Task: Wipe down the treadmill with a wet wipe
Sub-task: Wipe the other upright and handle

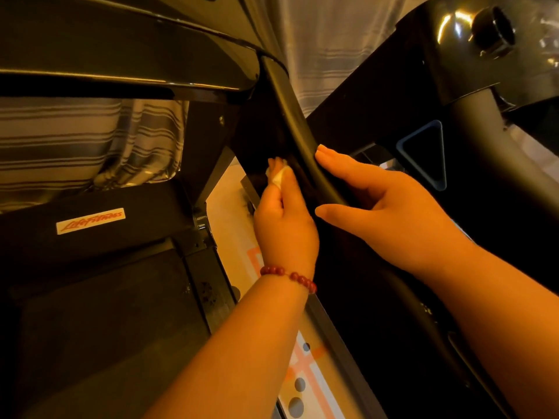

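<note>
Fingers: left hand (284,228) pinches the wet wipe (279,177) against the treadmill upright (257,137); right hand (390,207) rests straight-fingered on the rail (290,116).
Rail axis: slants up-left, just right of the wipe.
Nearer hand: left.

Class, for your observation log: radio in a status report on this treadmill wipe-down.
Left hand pinches crumpled white wet wipe against black treadmill upright. Right hand rests flat on curved black handrail. Nothing in the way.

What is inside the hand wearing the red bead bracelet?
A white wet wipe, pinched by the left hand at the treadmill's black frame. The fingers cover most of it, so only a small part shows.
</note>
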The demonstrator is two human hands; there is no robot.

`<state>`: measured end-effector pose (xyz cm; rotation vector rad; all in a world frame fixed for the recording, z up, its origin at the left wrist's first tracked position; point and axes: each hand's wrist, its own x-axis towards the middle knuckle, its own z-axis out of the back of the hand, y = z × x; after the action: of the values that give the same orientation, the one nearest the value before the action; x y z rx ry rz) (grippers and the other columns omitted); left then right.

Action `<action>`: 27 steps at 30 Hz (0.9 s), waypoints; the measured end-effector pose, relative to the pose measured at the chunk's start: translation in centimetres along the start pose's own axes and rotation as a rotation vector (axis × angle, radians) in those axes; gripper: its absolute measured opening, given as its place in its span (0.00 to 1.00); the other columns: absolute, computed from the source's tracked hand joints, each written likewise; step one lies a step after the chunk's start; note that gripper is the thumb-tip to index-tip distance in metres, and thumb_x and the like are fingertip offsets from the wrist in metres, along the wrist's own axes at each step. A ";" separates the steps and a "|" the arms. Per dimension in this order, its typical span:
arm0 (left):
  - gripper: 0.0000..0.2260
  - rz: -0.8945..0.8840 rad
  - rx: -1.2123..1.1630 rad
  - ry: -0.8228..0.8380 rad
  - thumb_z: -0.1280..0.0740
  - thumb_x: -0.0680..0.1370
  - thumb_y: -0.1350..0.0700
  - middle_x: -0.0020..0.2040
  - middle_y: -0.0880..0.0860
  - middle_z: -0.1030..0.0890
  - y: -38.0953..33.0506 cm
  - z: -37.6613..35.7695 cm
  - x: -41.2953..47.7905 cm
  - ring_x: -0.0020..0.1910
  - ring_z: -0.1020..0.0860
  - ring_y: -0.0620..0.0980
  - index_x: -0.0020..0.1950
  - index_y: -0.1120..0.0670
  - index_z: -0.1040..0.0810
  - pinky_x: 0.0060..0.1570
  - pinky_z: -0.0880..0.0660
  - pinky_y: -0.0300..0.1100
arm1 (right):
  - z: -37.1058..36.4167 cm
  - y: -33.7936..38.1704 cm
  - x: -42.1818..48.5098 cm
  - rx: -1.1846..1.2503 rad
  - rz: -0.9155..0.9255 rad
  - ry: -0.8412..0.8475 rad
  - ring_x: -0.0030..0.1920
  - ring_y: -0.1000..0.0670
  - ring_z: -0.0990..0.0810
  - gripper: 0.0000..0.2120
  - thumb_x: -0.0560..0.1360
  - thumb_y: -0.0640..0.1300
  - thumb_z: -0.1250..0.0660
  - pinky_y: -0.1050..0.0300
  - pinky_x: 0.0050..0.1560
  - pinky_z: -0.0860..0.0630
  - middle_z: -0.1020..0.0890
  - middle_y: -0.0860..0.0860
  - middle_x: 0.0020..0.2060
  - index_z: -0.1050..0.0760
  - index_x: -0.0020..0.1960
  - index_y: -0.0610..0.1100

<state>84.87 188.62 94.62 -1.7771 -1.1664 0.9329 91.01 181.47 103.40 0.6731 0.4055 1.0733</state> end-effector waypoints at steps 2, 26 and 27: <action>0.16 -0.025 0.009 0.017 0.42 0.81 0.46 0.69 0.46 0.27 -0.5 -0.3 -1.0 0.69 0.31 0.44 0.69 0.43 0.28 0.66 0.29 0.48 | -0.1 -0.1 -0.1 0.024 -0.002 -0.002 0.68 0.68 0.34 0.31 0.71 0.44 0.28 0.61 0.70 0.33 0.30 0.69 0.66 0.32 0.69 0.61; 0.14 -0.075 0.104 0.109 0.43 0.78 0.43 0.64 0.33 0.28 -1.6 0.3 -6.9 0.63 0.31 0.30 0.63 0.33 0.33 0.57 0.29 0.27 | 1.1 -0.9 -3.2 0.089 -0.004 0.094 0.65 0.70 0.34 0.35 0.70 0.38 0.31 0.70 0.59 0.29 0.33 0.72 0.66 0.35 0.70 0.63; 0.15 -0.071 0.082 0.127 0.43 0.76 0.42 0.64 0.31 0.29 -1.2 0.4 -7.9 0.63 0.33 0.26 0.63 0.33 0.33 0.58 0.30 0.25 | 1.1 -1.0 -3.2 0.094 -0.004 0.093 0.66 0.68 0.32 0.34 0.70 0.38 0.31 0.65 0.62 0.28 0.33 0.71 0.67 0.35 0.71 0.62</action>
<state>81.68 181.57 96.68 -1.6927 -1.0878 0.8026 90.93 177.98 103.47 0.7069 0.5395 1.0895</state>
